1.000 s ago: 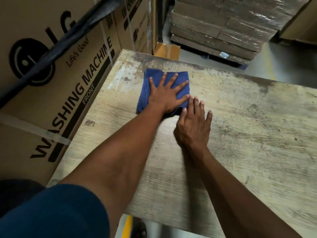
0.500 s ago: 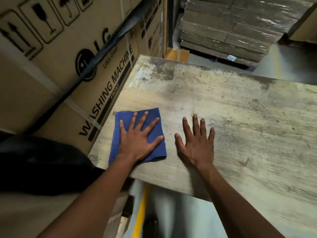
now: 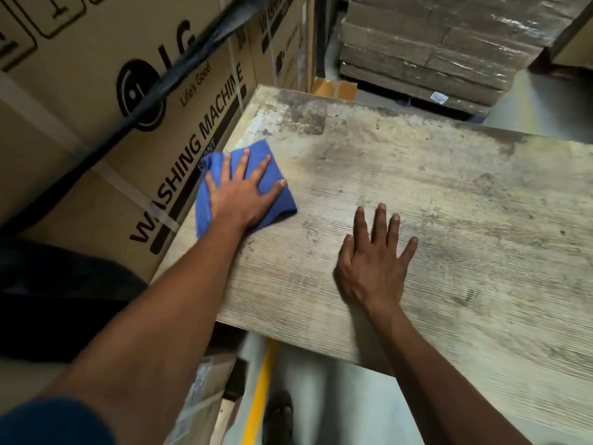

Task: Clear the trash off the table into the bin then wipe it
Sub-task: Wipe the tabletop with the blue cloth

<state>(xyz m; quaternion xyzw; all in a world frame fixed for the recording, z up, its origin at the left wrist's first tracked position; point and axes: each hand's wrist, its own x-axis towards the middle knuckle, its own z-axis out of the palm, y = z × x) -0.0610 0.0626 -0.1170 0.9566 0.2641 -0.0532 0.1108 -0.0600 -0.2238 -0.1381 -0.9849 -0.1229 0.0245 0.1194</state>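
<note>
A blue cloth (image 3: 282, 200) lies flat on the worn wooden table (image 3: 449, 194), near its left edge. My left hand (image 3: 240, 194) presses down on the cloth with fingers spread and straight. To the right of it, my right hand (image 3: 372, 261) rests flat on the bare tabletop with fingers spread, apart from the cloth. No trash or bin is in view.
Large washing machine cartons (image 3: 134, 117) stand tight against the table's left side. A wrapped pallet of flat cardboard (image 3: 433, 49) sits on the floor beyond the far edge. A yellow floor line (image 3: 260, 390) runs below the near edge.
My left hand slid the cloth from the far left corner back to the near edge, then forward again along the left side. My right hand stayed flat on the table.
</note>
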